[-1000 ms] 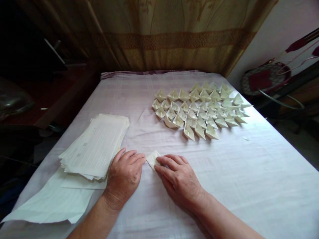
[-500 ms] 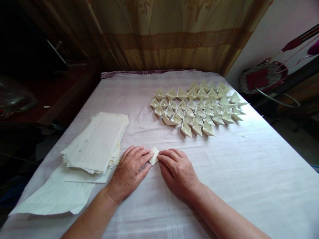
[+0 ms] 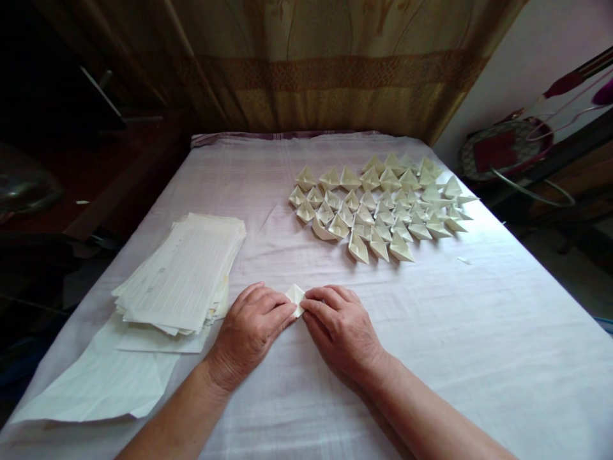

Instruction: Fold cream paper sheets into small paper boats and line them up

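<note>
A small folded paper (image 3: 295, 296), pale and diamond-shaped, lies between my hands near the middle of the cloth-covered surface. My left hand (image 3: 256, 322) pinches its left corner between thumb and fingers. On the opposite corner, the fingertips of my right hand (image 3: 340, 322) are closed as well. Parts of the paper are hidden under both sets of fingers. Beyond my right hand stand several folded paper boats (image 3: 363, 216), set close together in uneven rows.
Left of my hands is a stack of printed paper sheets (image 3: 184, 275), with a loose larger sheet (image 3: 100, 386) under it. A patterned curtain (image 3: 306, 70) hangs behind the far edge. At right, a bag (image 3: 502, 150) sits beyond the surface's edge.
My left hand's fingers have drawn in, and its thumb and forefinger now pinch the folded paper's lower left. My right hand has barely moved.
</note>
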The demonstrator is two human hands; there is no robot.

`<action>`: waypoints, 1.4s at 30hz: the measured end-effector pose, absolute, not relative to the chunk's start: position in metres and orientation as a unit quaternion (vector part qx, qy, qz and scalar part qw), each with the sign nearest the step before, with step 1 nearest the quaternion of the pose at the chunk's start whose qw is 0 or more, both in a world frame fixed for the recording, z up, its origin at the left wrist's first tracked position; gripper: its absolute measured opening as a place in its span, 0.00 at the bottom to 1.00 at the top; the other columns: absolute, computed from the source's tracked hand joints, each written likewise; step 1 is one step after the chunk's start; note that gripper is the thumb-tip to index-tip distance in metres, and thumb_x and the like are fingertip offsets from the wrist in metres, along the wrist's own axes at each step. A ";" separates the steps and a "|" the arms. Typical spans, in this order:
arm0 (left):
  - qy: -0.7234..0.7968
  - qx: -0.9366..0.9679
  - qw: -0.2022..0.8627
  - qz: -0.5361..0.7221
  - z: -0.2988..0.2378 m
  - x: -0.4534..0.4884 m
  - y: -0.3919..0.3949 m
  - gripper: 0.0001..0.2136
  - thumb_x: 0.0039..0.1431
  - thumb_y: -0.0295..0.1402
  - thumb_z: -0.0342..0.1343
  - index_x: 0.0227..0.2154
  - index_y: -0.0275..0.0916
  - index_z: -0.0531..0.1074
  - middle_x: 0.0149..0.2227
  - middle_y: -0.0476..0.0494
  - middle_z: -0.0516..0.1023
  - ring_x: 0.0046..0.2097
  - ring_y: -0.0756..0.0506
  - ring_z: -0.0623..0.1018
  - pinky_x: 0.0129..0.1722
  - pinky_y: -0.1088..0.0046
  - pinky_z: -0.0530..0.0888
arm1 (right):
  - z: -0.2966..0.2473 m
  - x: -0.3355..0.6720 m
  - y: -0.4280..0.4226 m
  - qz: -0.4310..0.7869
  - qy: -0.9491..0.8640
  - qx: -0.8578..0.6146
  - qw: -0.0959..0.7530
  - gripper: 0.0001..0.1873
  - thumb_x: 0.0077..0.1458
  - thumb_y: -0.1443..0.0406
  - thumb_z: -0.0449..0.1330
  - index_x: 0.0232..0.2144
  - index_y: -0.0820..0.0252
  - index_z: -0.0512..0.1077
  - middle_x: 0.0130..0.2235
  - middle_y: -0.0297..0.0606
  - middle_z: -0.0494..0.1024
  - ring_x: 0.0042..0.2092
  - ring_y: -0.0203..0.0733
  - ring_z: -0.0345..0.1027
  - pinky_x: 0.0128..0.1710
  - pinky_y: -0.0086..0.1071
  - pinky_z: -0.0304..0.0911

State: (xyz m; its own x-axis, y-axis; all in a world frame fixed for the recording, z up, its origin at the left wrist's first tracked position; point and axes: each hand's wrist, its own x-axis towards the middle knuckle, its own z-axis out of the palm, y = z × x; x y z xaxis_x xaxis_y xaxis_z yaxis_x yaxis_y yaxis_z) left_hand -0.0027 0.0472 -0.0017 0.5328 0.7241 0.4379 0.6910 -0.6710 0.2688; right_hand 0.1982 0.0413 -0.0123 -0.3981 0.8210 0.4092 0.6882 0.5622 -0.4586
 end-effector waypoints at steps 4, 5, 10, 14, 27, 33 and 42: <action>0.420 0.871 0.041 0.253 -0.001 -0.003 0.048 0.11 0.69 0.36 0.50 0.35 0.40 0.76 0.34 0.46 0.79 0.38 0.46 0.75 0.43 0.66 0.71 | -0.012 0.198 0.043 0.114 -0.826 -0.459 0.306 0.10 0.64 0.66 0.55 0.40 0.55 0.77 0.41 0.40 0.79 0.42 0.42 0.68 0.44 0.37 0.64; 0.426 0.869 0.042 0.249 -0.002 -0.003 0.049 0.11 0.69 0.36 0.50 0.35 0.40 0.76 0.34 0.46 0.79 0.38 0.46 0.74 0.42 0.67 0.71 | -0.012 0.198 0.044 0.116 -0.824 -0.463 0.305 0.09 0.64 0.66 0.55 0.39 0.55 0.77 0.40 0.40 0.79 0.42 0.42 0.68 0.44 0.37 0.64; 0.463 0.851 0.049 0.242 -0.003 -0.005 0.050 0.09 0.68 0.34 0.50 0.36 0.40 0.76 0.37 0.44 0.78 0.40 0.44 0.74 0.42 0.66 0.70 | -0.011 0.195 0.044 0.121 -0.808 -0.494 0.298 0.07 0.63 0.66 0.57 0.35 0.57 0.75 0.38 0.39 0.78 0.40 0.42 0.67 0.43 0.36 0.62; 0.478 0.841 0.049 0.248 -0.004 -0.004 0.051 0.09 0.67 0.34 0.51 0.34 0.40 0.74 0.38 0.44 0.77 0.41 0.43 0.73 0.42 0.64 0.70 | -0.011 0.194 0.045 0.125 -0.803 -0.502 0.294 0.07 0.63 0.66 0.56 0.34 0.57 0.75 0.38 0.39 0.78 0.40 0.43 0.66 0.43 0.37 0.61; 0.497 0.836 0.036 0.228 -0.005 -0.006 0.051 0.04 0.63 0.31 0.55 0.35 0.40 0.75 0.40 0.44 0.78 0.42 0.42 0.74 0.44 0.62 0.71 | -0.013 0.198 0.049 0.116 -0.797 -0.513 0.297 0.05 0.61 0.65 0.61 0.32 0.56 0.76 0.37 0.36 0.78 0.40 0.42 0.66 0.41 0.35 0.58; 0.527 0.811 0.055 0.247 -0.007 -0.002 0.053 0.05 0.63 0.31 0.55 0.32 0.40 0.73 0.41 0.43 0.77 0.45 0.41 0.74 0.46 0.61 0.70 | -0.011 0.195 0.051 0.121 -0.774 -0.548 0.293 0.06 0.60 0.66 0.61 0.30 0.57 0.75 0.37 0.37 0.77 0.40 0.43 0.66 0.41 0.37 0.55; 0.568 0.789 0.037 0.231 -0.009 0.007 0.054 0.08 0.64 0.35 0.54 0.30 0.41 0.72 0.43 0.42 0.77 0.47 0.39 0.73 0.47 0.59 0.68 | -0.010 0.187 0.053 0.137 -0.739 -0.595 0.286 0.09 0.57 0.64 0.63 0.25 0.57 0.73 0.34 0.36 0.76 0.40 0.43 0.67 0.41 0.37 0.52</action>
